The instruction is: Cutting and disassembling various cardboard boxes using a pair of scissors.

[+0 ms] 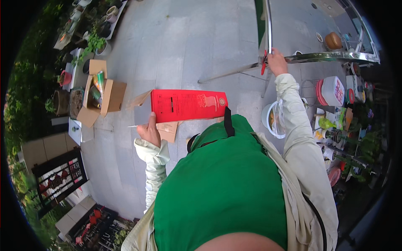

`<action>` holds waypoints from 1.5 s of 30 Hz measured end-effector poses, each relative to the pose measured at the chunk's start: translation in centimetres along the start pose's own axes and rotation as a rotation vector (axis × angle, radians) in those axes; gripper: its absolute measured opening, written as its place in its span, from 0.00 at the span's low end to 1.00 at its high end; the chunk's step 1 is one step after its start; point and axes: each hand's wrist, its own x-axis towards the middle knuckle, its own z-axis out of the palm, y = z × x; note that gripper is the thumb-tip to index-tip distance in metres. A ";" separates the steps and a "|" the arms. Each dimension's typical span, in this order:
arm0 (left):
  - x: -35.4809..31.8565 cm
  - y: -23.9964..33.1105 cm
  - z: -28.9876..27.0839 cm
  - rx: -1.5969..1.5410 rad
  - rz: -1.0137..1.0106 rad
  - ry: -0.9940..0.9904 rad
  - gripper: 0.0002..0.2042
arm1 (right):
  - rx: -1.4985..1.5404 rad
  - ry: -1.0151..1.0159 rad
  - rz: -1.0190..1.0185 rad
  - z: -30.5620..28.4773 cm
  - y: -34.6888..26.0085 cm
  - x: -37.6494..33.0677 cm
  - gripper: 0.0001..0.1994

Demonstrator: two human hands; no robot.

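Fingers of your left hand (148,130) are closed around the near left end of a long red carton (188,105), which lies level in front of your chest with its open brown flap (138,100) poking out to the left. Your right hand (277,60), far on the right, has its fingers wrapped on the chrome edge of the desk (331,56), beside a red-handled tool (264,62) whose grip you may share; you cannot tell from here. A clear plastic bag (277,118) hangs from that forearm over a white bucket (268,119). Left of the carton, an open cardboard box (102,94) sits on the paved floor (180,37), well apart from it. Wide bare paving stretches far and left between box and desk. Potted plants (94,44) line the far left edge; tubs and bottles (333,90) crowd the right.
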 end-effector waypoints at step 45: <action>1.8 -12.3 -13.7 -1.297 -0.190 0.073 0.27 | 1.826 -1.790 0.217 -4.7 -29.3 -24.2 0.18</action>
